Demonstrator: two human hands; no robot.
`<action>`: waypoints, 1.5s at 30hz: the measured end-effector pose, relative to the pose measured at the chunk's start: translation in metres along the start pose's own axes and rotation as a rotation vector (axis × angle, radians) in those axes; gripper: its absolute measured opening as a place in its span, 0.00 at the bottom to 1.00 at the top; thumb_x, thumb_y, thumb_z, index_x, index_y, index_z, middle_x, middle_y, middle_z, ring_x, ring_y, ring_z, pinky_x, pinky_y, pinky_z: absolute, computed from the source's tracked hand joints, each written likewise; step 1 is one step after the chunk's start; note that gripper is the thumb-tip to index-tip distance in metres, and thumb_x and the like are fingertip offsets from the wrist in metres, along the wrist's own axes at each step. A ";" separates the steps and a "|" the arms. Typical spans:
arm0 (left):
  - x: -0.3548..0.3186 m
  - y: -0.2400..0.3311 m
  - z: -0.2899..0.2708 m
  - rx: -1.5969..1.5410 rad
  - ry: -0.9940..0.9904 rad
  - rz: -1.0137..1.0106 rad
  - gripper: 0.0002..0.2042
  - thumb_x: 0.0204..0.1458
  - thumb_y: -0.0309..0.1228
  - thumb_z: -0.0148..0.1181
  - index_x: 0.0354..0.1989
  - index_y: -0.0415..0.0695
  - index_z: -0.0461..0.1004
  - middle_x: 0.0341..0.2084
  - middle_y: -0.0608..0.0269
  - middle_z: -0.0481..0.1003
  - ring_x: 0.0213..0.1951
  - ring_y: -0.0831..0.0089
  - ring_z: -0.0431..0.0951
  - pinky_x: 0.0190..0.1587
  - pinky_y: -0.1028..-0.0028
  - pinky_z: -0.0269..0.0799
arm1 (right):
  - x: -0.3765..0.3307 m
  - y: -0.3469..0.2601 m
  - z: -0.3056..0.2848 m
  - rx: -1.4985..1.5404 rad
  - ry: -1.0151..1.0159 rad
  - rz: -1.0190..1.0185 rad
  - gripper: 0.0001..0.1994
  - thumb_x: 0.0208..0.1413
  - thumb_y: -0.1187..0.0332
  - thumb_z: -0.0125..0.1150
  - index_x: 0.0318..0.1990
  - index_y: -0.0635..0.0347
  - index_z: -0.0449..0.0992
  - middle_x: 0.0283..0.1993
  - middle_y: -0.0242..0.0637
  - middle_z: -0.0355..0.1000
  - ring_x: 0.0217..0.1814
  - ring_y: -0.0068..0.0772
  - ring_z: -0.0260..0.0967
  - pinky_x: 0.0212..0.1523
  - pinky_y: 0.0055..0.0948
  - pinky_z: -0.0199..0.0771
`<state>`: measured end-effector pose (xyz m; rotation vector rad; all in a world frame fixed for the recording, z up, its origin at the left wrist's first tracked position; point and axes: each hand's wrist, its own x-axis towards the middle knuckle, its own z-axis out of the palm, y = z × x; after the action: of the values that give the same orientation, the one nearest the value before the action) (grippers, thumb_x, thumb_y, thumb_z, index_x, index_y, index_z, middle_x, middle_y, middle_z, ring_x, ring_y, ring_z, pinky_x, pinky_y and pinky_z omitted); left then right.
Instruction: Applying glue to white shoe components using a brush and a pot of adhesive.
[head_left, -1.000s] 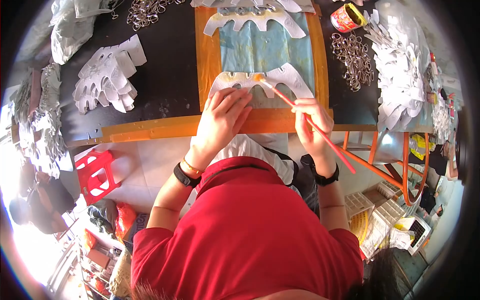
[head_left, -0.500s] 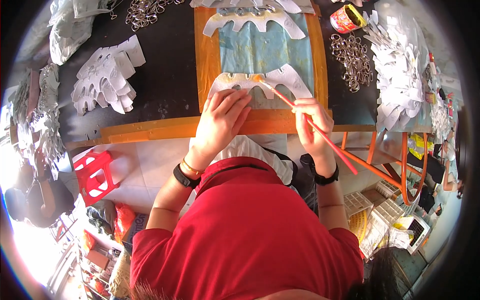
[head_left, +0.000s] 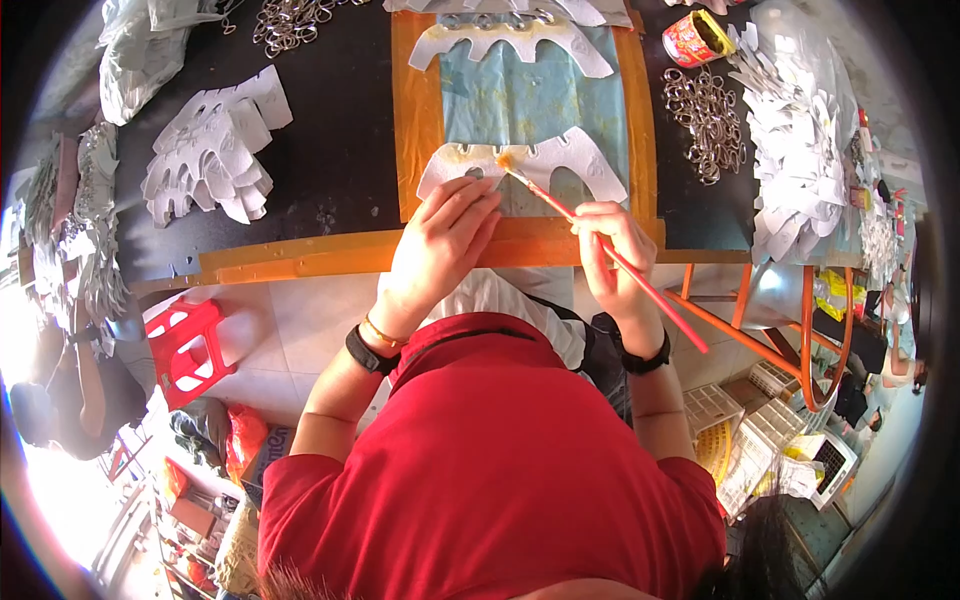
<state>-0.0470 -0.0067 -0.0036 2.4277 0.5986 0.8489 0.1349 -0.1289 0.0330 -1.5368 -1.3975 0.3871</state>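
Note:
My right hand [head_left: 615,250] is closed around the red handle of a thin paintbrush [head_left: 545,198]. Its yellow-orange stained bristles touch the upper edge of a white scalloped cut-out piece [head_left: 585,158], near its middle. Yellowish wet stain shows along that edge. The fingers of my left hand [head_left: 445,235] are together and press down on the piece's left part, hiding some of it. Under the piece lies a blue-green sheet [head_left: 530,105] edged with orange tape. Farther back, a similar white piece [head_left: 510,42] carries metal rings along its stained upper edge.
A fanned stack of white pieces [head_left: 215,145] lies left. Metal rings [head_left: 705,115] are heaped right, below a red-and-yellow tub [head_left: 690,38], with more rings [head_left: 290,25] at back left. White cut pieces [head_left: 800,150] pile far right. A red stool [head_left: 190,350] stands below left.
My right hand and the brush have shifted slightly left, drawing the bristles a little left along the piece's upper edge. My left hand stays in place.

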 end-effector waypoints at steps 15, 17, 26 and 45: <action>0.000 0.001 0.001 0.011 0.051 -0.002 0.10 0.45 0.21 0.64 0.37 0.39 0.77 0.40 0.59 0.77 0.46 0.62 0.76 0.48 0.68 0.73 | 0.012 0.004 0.015 0.058 0.033 0.007 0.04 0.50 0.82 0.54 0.33 0.65 0.69 0.35 0.45 0.72 0.33 0.40 0.71 0.33 0.31 0.71; -0.001 0.000 0.001 0.013 0.050 -0.009 0.10 0.45 0.21 0.64 0.37 0.38 0.77 0.40 0.59 0.77 0.46 0.62 0.76 0.47 0.68 0.73 | 0.014 0.002 0.015 0.038 -0.005 -0.049 0.05 0.50 0.83 0.54 0.33 0.66 0.69 0.35 0.45 0.72 0.34 0.40 0.71 0.33 0.31 0.71; 0.000 0.000 0.001 0.015 0.049 -0.011 0.10 0.44 0.21 0.64 0.37 0.39 0.77 0.40 0.60 0.77 0.45 0.62 0.76 0.47 0.68 0.73 | 0.018 0.001 0.023 0.028 -0.031 -0.102 0.06 0.49 0.83 0.56 0.34 0.65 0.70 0.36 0.43 0.72 0.35 0.42 0.72 0.33 0.31 0.72; -0.001 0.000 0.002 0.051 0.053 -0.015 0.09 0.44 0.22 0.64 0.36 0.42 0.78 0.39 0.62 0.77 0.45 0.63 0.76 0.54 0.60 0.68 | 0.007 -0.005 0.009 0.023 -0.029 -0.040 0.06 0.49 0.83 0.55 0.33 0.65 0.70 0.34 0.44 0.71 0.33 0.43 0.71 0.32 0.33 0.72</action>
<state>-0.0461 -0.0077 -0.0050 2.4493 0.6653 0.9046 0.1267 -0.1188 0.0357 -1.4881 -1.4394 0.4016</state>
